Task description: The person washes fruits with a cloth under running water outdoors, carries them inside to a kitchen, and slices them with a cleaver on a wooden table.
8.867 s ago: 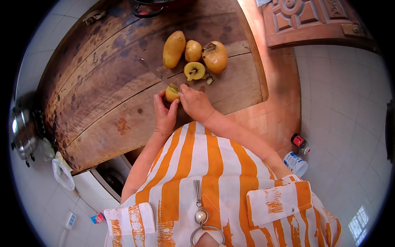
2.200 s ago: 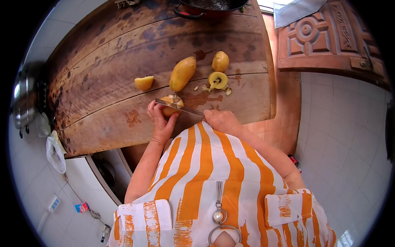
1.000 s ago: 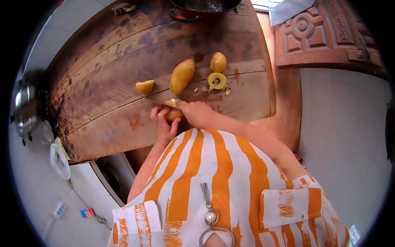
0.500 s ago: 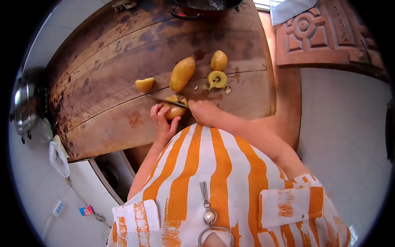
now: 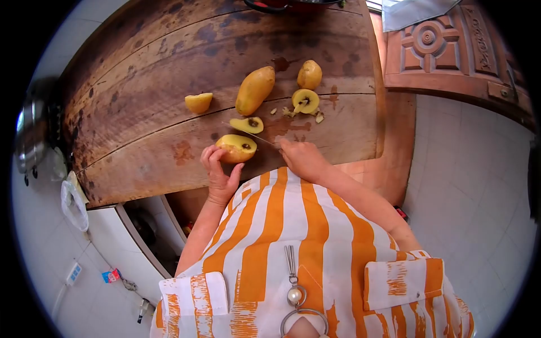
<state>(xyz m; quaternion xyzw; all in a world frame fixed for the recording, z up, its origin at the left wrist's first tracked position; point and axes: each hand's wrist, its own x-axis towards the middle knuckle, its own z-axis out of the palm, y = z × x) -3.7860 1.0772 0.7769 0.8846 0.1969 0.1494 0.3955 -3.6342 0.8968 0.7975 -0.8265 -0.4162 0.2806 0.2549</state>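
Observation:
My left hand [image 5: 218,170] holds a large yellow fruit piece [image 5: 236,149] on the wooden table, its pale cut face turned up with a dark hollow at the right. My right hand [image 5: 304,160] grips a knife [image 5: 260,138], whose blade lies between that piece and a thin cut slice [image 5: 247,124]. Beyond the slice rests a long uncut yellow fruit [image 5: 255,90]. A small cut chunk [image 5: 198,103] sits to the left. On the right are a round cut piece with a hollow centre [image 5: 305,101] and a small yellow fruit [image 5: 309,74] behind it.
Small scraps [image 5: 319,118] lie beside the round cut piece. A dark pan with a red rim [image 5: 293,5] stands at the table's far edge. The wooden table [image 5: 141,73] has its right edge near a carved wooden door [image 5: 445,50]. A metal pot [image 5: 31,132] is at far left.
The knife has cut through the fruit. A slice has come away and lies beyond the blade with its cut face showing. My right hand has moved a little to the right with the knife.

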